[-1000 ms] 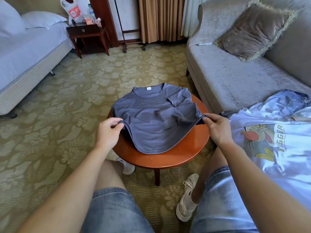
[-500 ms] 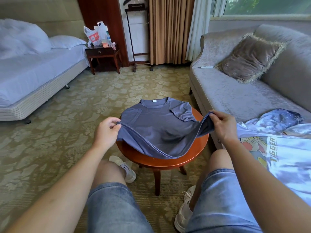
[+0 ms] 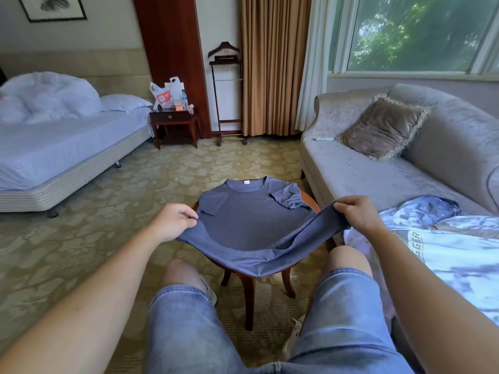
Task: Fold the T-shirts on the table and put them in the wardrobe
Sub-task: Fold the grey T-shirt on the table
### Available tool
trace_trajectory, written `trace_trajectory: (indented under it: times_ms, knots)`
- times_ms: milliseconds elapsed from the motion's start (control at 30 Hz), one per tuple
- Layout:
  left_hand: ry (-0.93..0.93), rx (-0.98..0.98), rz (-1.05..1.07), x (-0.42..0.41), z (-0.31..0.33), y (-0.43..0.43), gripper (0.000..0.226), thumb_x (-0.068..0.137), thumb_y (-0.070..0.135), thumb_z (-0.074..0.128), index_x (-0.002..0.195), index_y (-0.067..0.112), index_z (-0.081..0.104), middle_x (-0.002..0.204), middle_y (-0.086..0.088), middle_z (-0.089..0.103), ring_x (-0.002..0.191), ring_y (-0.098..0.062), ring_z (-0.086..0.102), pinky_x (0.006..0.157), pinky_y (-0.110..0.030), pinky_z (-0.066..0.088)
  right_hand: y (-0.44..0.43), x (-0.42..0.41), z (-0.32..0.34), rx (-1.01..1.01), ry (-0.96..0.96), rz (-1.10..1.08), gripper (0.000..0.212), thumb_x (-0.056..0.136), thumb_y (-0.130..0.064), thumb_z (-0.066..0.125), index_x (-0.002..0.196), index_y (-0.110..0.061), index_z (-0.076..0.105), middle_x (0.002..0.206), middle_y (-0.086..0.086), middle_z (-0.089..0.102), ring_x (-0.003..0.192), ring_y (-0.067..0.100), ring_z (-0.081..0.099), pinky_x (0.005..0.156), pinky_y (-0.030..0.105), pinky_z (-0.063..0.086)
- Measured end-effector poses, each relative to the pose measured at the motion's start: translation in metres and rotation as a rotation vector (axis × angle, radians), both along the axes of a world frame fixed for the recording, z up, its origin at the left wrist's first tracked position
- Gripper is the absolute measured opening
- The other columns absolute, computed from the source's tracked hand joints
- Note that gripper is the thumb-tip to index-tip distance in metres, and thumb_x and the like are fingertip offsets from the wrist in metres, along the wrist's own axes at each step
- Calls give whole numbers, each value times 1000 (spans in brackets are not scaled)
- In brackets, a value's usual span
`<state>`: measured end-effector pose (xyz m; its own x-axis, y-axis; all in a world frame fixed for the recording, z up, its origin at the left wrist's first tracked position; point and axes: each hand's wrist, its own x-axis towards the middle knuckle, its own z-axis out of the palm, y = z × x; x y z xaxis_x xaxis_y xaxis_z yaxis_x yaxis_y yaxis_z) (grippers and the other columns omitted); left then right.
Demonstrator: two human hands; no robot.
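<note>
Left hand and right hand each pinch a hem corner of the slate-blue T-shirt, lifted between them above the round table; folding barely begun, wardrobe step untouched.

Matt blue-grey cloth T-shirt, glossy reddish wooden table

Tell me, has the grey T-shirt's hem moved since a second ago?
Yes. The hem lay flat on the round table, rim bare in front; now left hand and right hand hold it raised over that near rim.
</note>
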<state>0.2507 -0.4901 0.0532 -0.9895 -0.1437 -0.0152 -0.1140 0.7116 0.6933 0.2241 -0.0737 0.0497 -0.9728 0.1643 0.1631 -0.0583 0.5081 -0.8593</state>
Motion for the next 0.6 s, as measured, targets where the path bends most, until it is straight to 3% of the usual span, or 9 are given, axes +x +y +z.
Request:
trace_trajectory:
  times_ms: [100, 167, 233, 400, 533, 600]
  knots:
    - [-35, -29, -25, 7, 5, -4, 13, 88, 16, 71, 82, 28, 70, 90, 0, 70, 88, -17, 64, 72, -26, 44, 6, 6, 4, 45, -20, 19, 17, 91, -5, 58, 82, -11, 71, 87, 10, 67, 83, 23, 58, 61, 26, 45]
    - [-39, -36, -38, 10, 8, -6, 15, 88, 15, 71, 81, 28, 70, 90, 4, 69, 89, -14, 63, 70, -24, 44, 10, 7, 6, 57, -28, 10, 14, 91, -5, 59, 89, -7, 74, 94, 9, 68, 91, 22, 58, 76, 30, 45]
    - [-33, -31, -41, 11, 11, -8, 14, 88, 14, 70, 82, 26, 71, 90, 4, 69, 89, -14, 62, 70, -26, 43, 15, 5, 7, 65, -35, -4, 15, 90, -5, 61, 96, -4, 74, 98, 9, 67, 95, 21, 57, 81, 30, 43]
    - [87, 65, 67, -1, 9, -15, 7, 89, 6, 67, 87, 13, 70, 89, -7, 68, 87, -21, 62, 78, -29, 44, 24, -4, 7, 62, 20, -81, 18, 91, -6, 58, 96, -1, 74, 97, 12, 70, 94, 25, 58, 77, 29, 39]
    - [230, 192, 242, -31, 0, -24, 8, 90, -1, 63, 93, 4, 67, 78, -11, 62, 79, -26, 57, 66, -26, 42, 24, -32, 5, 68, 29, -220, 22, 93, -7, 52, 97, -3, 73, 93, 16, 68, 90, 29, 60, 73, 27, 35]
    - [261, 216, 321, -48, -3, -25, 8, 90, 2, 63, 96, 5, 67, 83, -12, 63, 79, -25, 57, 67, -26, 43, 22, -52, 5, 58, 25, -271, 23, 92, -6, 50, 97, -1, 72, 97, 19, 69, 95, 33, 61, 73, 27, 35]
